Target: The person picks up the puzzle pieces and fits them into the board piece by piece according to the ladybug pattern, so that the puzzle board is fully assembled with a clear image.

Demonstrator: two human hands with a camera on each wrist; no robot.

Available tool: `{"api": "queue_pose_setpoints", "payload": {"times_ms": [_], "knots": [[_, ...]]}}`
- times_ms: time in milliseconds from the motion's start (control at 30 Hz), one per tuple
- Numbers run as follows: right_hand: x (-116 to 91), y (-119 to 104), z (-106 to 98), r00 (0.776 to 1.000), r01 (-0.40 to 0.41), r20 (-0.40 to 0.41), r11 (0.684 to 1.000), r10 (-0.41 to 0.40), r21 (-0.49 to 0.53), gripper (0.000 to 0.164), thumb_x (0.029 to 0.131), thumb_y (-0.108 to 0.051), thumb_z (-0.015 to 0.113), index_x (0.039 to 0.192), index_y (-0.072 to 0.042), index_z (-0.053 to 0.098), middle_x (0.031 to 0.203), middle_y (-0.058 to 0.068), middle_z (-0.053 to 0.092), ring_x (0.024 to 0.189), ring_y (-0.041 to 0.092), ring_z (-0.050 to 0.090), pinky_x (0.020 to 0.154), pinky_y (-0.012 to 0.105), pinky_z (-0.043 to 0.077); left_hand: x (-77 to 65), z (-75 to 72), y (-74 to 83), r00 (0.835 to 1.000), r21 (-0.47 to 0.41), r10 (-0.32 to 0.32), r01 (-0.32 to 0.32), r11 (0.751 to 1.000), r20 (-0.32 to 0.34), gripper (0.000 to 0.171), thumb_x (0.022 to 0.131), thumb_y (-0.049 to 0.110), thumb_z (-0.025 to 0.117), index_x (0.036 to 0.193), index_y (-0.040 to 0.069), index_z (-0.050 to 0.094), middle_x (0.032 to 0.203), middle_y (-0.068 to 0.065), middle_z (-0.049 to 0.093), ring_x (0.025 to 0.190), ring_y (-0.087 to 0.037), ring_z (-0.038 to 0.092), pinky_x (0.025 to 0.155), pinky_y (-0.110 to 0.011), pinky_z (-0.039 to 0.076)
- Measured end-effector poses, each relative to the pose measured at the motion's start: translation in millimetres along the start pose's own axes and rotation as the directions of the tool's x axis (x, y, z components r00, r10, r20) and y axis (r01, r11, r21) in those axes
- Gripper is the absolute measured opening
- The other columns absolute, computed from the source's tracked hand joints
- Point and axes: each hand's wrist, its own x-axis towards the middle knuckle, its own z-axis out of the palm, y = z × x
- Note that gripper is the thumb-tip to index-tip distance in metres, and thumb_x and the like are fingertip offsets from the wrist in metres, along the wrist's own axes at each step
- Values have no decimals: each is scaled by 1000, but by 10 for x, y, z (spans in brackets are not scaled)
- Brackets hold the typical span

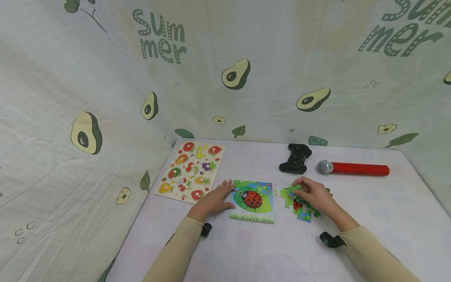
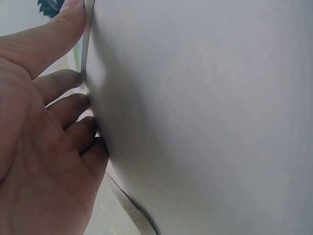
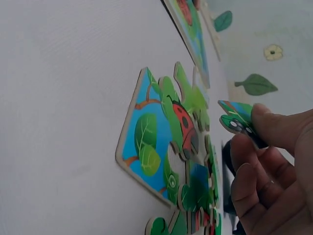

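Note:
My left hand [image 1: 215,200] lies at the left edge of a ladybug puzzle [image 1: 262,210], its fingers fairly straight and touching that edge. In the left wrist view, the thumb [image 2: 54,41] and fingertips meet the puzzle's thin side and the table. My right hand [image 1: 317,199] is over several loose puzzle pieces [image 1: 303,215] just right of that puzzle. Thumb and index finger pinch one puzzle piece [image 3: 237,117], green and blue with a dark, white-eyed print, above the others. Among the loose ones a blue corner piece [image 3: 134,129] and a piece with a red ladybug print [image 3: 183,125] show.
A fruit-picture board [image 1: 190,172] lies at the back left. Behind the loose pieces are a black game controller [image 1: 296,159] and a red microphone [image 1: 359,169]. Patterned cloth [image 1: 267,105] rises along the table's back and left sides.

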Motion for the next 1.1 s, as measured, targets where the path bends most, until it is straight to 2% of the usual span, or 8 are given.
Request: {"api": "queue_pose_setpoints", "payload": {"times_ms": [200,333,600,1100], "knots": [[58,-64,51,1000,15,20,999,-15,35,26,97,-13,71,122,-9,65,102,7,69,79,14,62,66,29,51,-3,1,1,1000,-3,-1,1,1000,-6,82,94,42,71,161,12,32,169,-5,19,156,-25,12,124,-46,23],[88,-88,92,1000,24,19,998,-25,57,26,96,-14,71,122,-11,65,97,5,69,78,13,64,66,30,51,-4,2,4,1000,4,-10,10,1000,-9,82,94,42,71,161,14,32,169,-4,19,156,-25,12,124,-45,23],[143,-151,215,999,30,12,996,-31,83,25,96,-17,72,120,-14,65,96,3,68,79,14,63,66,29,53,5,13,10,1000,3,-24,24,1000,-6,83,93,43,72,160,14,33,169,-4,20,156,-24,13,124,-45,24],[324,-344,547,993,118,6,977,-121,180,24,96,-14,73,119,-14,66,93,0,67,73,11,61,62,28,50,15,11,13,999,19,-41,41,999,-4,83,93,43,73,160,14,33,169,-5,20,156,-24,13,124,-44,22]]}}
